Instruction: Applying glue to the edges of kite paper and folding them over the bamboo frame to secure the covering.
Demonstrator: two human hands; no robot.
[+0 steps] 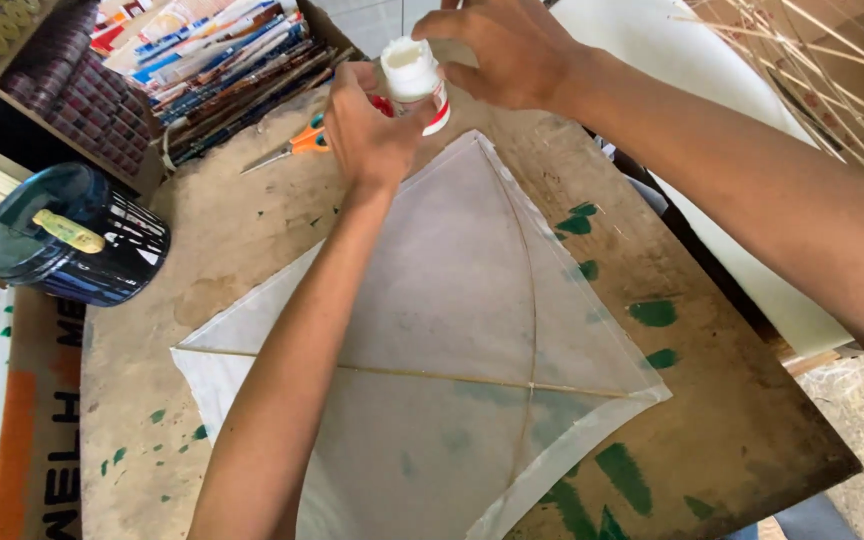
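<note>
Left hand: you grip the small white glue bottle.
Right hand: pinches its open top.
Handling: light, likely slippery; hold its body.
Kite: thin, fragile, near you.

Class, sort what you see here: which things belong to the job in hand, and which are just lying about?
In use:
- white glue bottle, held by both hands
- left hand
- right hand
- white kite with thin stick frame, on the board

Lying about:
- orange-handled scissors
- dark tin
- bundle of thin sticks
- stacked coloured paper
</note>
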